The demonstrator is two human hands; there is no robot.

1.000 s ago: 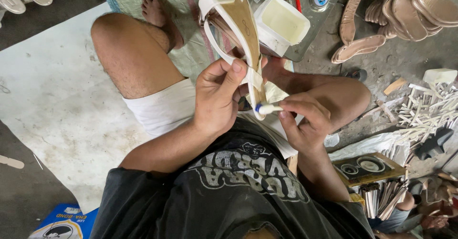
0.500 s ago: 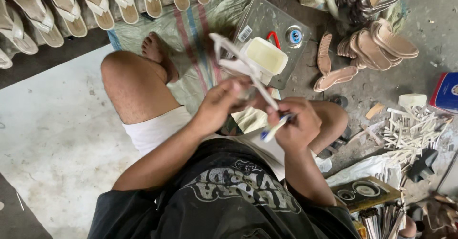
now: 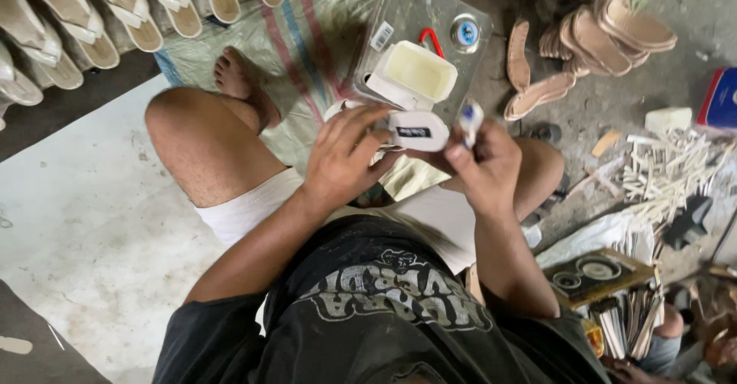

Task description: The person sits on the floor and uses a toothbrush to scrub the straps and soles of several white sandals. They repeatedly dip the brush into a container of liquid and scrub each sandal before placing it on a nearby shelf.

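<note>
Fingers of the left hand (image 3: 349, 158) are wrapped around a white sandal (image 3: 414, 129), held above the lap; the right hand (image 3: 485, 161) is clenched on a small brush (image 3: 470, 119) just beside it. Glue could be smeared onto fingers if the sandal tilts. One glue tub (image 3: 418, 71) is counted on one clear lid (image 3: 411, 12); about nine sandals (image 3: 115, 16) are lined at the mat's far edge.
</note>
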